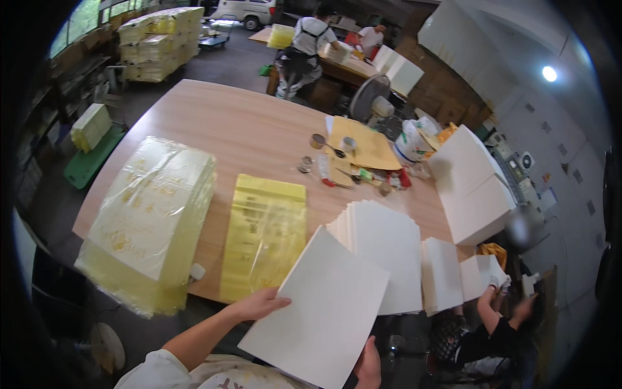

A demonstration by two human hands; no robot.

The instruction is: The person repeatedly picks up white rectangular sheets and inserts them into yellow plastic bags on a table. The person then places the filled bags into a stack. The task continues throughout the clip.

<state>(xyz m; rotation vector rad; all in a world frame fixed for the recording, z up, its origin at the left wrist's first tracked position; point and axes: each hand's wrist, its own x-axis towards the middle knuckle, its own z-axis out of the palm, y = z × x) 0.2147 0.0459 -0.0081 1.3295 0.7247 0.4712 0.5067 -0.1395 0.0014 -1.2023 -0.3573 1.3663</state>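
Observation:
Both my hands hold a white rectangular sheet stack (pixel 317 311) tilted at the table's near edge; its exact thickness is hard to tell. My left hand (pixel 262 303) grips its left edge, thumb on top. Lower on the right side, my right hand (pixel 369 364) grips the opposite edge, its fingers partly hidden beneath. Just beyond my left hand, a flat yellow plastic bag (pixel 265 223) with a clear front lies on the table. A fanned pile of white sheets (pixel 382 240) stands behind and right of the held stack.
Plastic-wrapped white packs (pixel 152 207) overhang the wooden table (pixel 253 129) at left. Tape rolls (pixel 317 141), scissors and brown envelopes (pixel 363 146) lie farther back. More white sheets (pixel 442 275) and a large white stack (pixel 473 188) stand right, where a gloved co-worker (pixel 492 330) sits. A fan (pixel 370 97) stands behind.

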